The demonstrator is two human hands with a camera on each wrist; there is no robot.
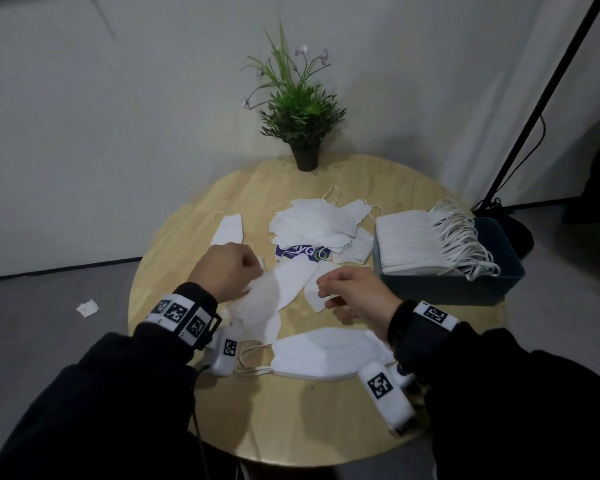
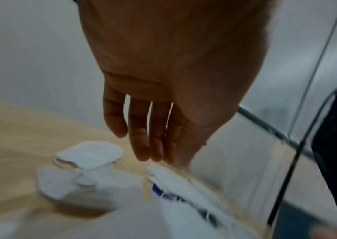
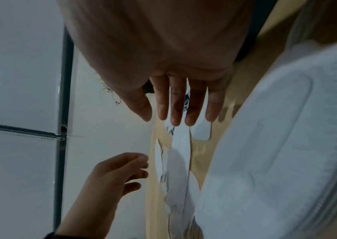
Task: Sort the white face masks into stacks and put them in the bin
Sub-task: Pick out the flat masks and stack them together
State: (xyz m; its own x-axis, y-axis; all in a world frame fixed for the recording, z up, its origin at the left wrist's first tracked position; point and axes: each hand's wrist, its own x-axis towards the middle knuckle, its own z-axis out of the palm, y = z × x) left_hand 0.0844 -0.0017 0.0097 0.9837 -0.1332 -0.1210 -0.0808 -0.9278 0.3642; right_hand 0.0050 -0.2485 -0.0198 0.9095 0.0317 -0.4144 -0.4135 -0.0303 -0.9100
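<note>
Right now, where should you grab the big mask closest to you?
Grab the near mask by its folded body, coming straight down with the right hand, which hovers just beyond it. It lies flat on the table, so slide fingers under the long edge. Its ear loops trail off the left end; they look too floppy to lift by.

masks (image 1: 321, 351): white. bin (image 1: 465, 289): dark blue-grey. surface (image 1: 291, 420): light wood grain. packet (image 1: 303, 253): purple and white, green ring. wrist bands (image 1: 182, 315): white, black square codes.
</note>
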